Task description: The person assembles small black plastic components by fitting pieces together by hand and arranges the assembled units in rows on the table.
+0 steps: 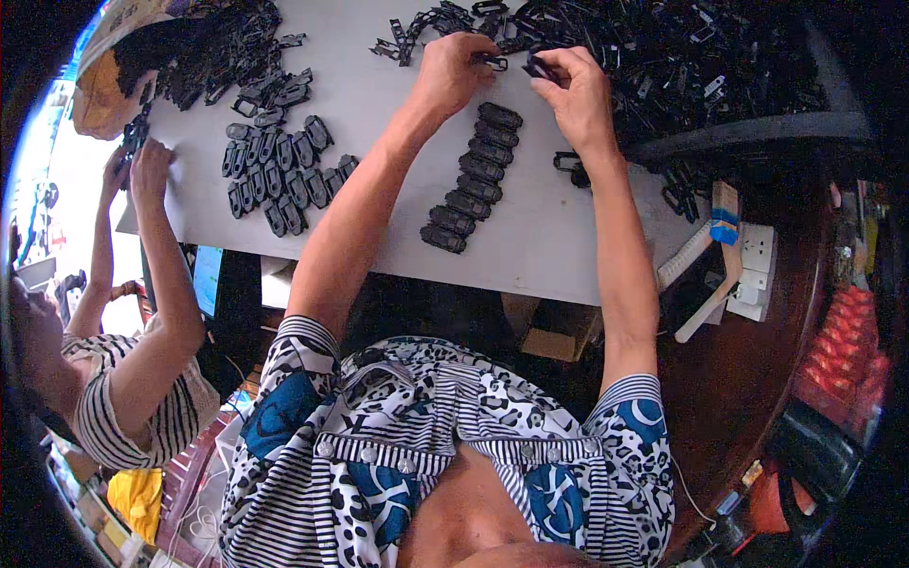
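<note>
At the far side of the table my left hand (pixel 456 74) is closed on a small black plastic frame (pixel 492 62) with an oblong opening. Just to its right, my right hand (pixel 578 95) pinches a small dark plastic piece (pixel 540 68) between thumb and fingers; its exact shape is hard to make out. A narrow gap separates the two pieces. Below my hands, a slanting row of black oblong plastic parts (pixel 481 168) lies on the pale table (pixel 398 237). One loose black part (pixel 570 166) rests under my right wrist.
A heap of black pieces (pixel 701 76) covers the far right, with a smaller pile (pixel 440 21) behind my left hand. Similar parts (pixel 284 170) lie grouped at left, near a bag (pixel 99 90). A co-worker's hands (pixel 142 166) hold a black part. Power sockets (pixel 755 256) sit at right.
</note>
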